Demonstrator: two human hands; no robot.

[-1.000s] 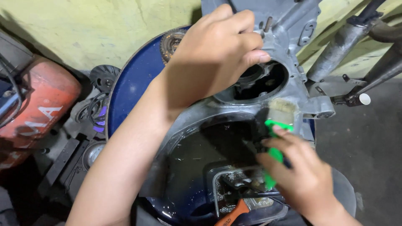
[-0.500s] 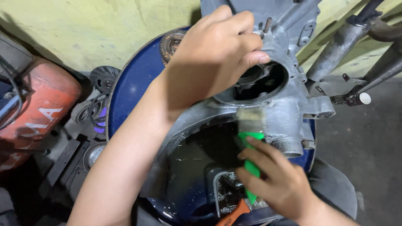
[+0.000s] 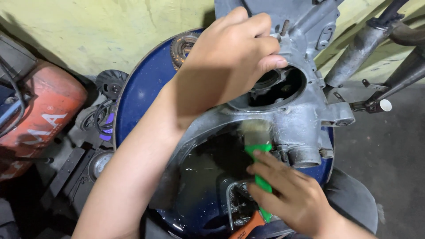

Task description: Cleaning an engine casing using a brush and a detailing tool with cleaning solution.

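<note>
Gripping the upper rim of the grey engine casing [image 3: 287, 119], the left hand [image 3: 230, 57] had its fingers curled closed on the metal at about 12 o'clock of the picture. The casing lay across a blue basin [image 3: 137, 102] filled with dark liquid. At 5 o'clock the right hand [image 3: 287, 194] was clamped around the green handle of a paintbrush [image 3: 256, 146], whose bristles touched the casing's wet lower wall. An orange container [image 3: 40, 115] stood at 9 o'clock.

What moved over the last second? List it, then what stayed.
The right hand swept the green brush leftward along the grey casing, bristles now on its lower rim. The left hand kept its hold on the casing top; the blue basin stayed put.
</note>
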